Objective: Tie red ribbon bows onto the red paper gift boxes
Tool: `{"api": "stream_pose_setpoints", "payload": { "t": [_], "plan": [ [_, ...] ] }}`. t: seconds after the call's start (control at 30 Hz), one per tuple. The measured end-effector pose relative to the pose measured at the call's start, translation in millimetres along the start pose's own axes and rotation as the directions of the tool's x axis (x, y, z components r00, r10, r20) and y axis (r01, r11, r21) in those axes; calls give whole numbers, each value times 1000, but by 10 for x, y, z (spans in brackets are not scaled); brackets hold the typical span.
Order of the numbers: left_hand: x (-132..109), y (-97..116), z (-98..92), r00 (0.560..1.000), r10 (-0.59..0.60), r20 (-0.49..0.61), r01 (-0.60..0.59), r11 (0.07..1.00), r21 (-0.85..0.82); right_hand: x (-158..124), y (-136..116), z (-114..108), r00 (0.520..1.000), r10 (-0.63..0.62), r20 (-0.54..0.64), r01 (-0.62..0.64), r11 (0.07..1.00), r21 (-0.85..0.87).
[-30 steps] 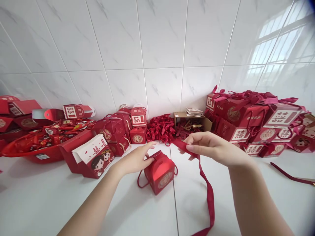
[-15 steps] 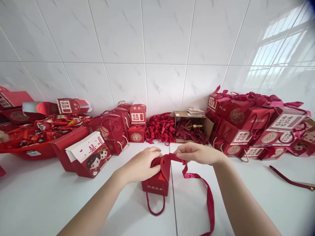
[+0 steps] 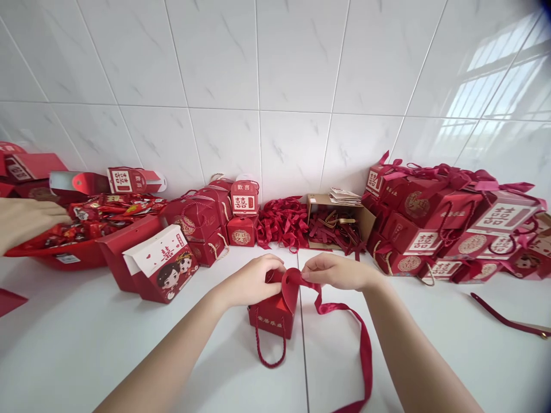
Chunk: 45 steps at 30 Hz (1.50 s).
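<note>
On the white tabletop [image 3: 215, 367] stood a small red box [image 3: 270, 324]. The left hand [image 3: 258, 280] curled over its top, gripping it; the right hand [image 3: 338, 272] pinched a ribbon [image 3: 365, 357] just beside the rounded flap [image 3: 291, 293]. A second earlier, that hand was farther from the box; since then, another person's hand [image 3: 37, 218] had come over the red basin [image 3: 88, 255].
</note>
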<state>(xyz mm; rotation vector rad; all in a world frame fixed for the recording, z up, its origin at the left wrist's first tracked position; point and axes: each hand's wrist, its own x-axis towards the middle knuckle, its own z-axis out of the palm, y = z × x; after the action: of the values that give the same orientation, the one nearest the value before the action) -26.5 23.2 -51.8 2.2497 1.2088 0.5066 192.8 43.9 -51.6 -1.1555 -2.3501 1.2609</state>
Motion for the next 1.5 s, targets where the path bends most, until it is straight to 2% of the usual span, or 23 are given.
{"api": "stream_pose_setpoints", "payload": {
  "t": [0.2, 0.53, 0.7, 0.93, 1.17, 1.2, 1.27, 1.37, 1.43, 1.5],
  "plan": [
    [-19, 9, -44, 999, -7, 35, 9, 998, -66, 29, -67, 88, 998, 48, -31, -51, 992, -111],
    [29, -71, 3, 998, -50, 48, 54, 994, -95, 91, -75, 187, 992, 83, -93, -92, 991, -98],
    [15, -38, -26, 998, -10, 69, 17, 995, -102, 143, -52, 216, 985, 120, -127, -128, 990, -56],
    [-6, -7, -28, 999, 29, 16, -26, 991, -130, 168, -72, 246, 978, 135, -158, -140, 990, -18],
    [-1, -36, 8, 999, 4, -54, -11, 992, -125, 150, -91, 248, 977, 129, -168, -135, 991, -21],
    [2, -40, 10, 998, 5, -64, -13, 993, -121, 149, -85, 245, 974, 133, -183, -141, 990, -30],
    [11, -49, 14, 994, 5, -106, -16, 995, -102, 148, -73, 240, 950, 124, -286, -144, 988, -51],
    [32, -59, 11, 984, -17, -177, 0, 996, -94, 147, -75, 243, 875, 32, -482, -62, 997, -47],
    [44, -52, 1, 978, -36, -206, 10, 992, -129, 152, -96, 259, 879, -51, -473, 57, 998, -1],
    [49, -31, -15, 970, -32, -240, -14, 983, -184, 169, -124, 286, 915, -128, -382, 174, 981, 87]
  ]
}}
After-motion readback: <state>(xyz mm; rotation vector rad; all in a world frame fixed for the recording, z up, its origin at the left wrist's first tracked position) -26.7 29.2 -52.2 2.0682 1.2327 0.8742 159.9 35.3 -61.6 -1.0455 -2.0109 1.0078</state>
